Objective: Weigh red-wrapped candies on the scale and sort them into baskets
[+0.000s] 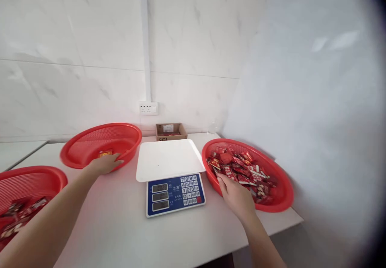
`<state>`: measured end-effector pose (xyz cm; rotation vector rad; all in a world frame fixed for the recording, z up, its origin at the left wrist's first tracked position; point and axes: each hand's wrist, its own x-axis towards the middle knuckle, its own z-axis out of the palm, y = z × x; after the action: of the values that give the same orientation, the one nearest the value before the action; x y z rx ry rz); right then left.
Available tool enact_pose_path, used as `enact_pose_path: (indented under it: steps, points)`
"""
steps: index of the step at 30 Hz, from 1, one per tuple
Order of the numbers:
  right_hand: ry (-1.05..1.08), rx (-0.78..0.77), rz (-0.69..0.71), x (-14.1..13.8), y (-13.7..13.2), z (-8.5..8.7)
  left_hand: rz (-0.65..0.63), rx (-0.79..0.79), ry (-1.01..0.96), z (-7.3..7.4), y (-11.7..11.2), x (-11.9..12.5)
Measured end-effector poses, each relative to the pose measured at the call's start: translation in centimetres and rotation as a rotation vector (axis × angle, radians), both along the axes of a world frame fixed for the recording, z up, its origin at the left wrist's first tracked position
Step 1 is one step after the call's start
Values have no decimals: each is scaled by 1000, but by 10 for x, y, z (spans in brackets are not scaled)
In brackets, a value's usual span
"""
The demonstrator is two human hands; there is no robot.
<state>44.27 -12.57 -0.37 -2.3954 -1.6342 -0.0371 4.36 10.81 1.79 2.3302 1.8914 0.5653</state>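
Observation:
My left hand [105, 164] reaches over the near rim of a red plastic basket [87, 147] at the far left. Its visible fingers are apart, with nothing seen in them. Just beyond it, a red and yellow packet [105, 153] lies inside. At the near left rim of another red basket [283, 203], my right hand [237, 195] has its fingers partly spread by a heap of small red wrapped packets [238, 169]; some fingertips are hidden. Between the hands stands a digital scale [175, 195] with a bare white pan [170, 159].
A third red basket [51, 171] with red packets is cut off at the left edge, behind my forearm. At the back, an open cardboard box [171, 131] sits near the wall under a socket [148, 108]. A pale panel [316, 119] rises beside the white table [126, 227].

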Motion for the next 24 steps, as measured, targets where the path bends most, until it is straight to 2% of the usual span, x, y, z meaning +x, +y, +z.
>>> enact_pose_path:
  steps: [3, 6, 9, 10, 12, 14, 17, 20, 24]
  points:
    - [53, 17, 3, 1, 0, 0, 43, 25, 53, -1, -17, 9]
    - [230, 43, 60, 9, 1, 4, 28, 205, -81, -7, -50, 32]
    - [412, 25, 184, 34, 3, 12, 30, 306, -347, -22, -82, 55]
    - [399, -4, 192, 45, 3, 15, 23, 319, -408, -28, -90, 59]
    - [257, -66, 124, 73, 4, 19, -1, 334, -488, -44, -101, 64]
    - [109, -144, 8, 99, 4, 20, -5, 332, -539, -59, -105, 63]
    - [58, -224, -86, 125, 3, 15, 21, 281, -597, -76, -105, 58]
    - [46, -285, -128, 130, 6, 5, 38, 207, -644, -84, -102, 54]
    - [63, -298, -150, 122, 17, -2, 21, 120, -706, -88, -99, 53]
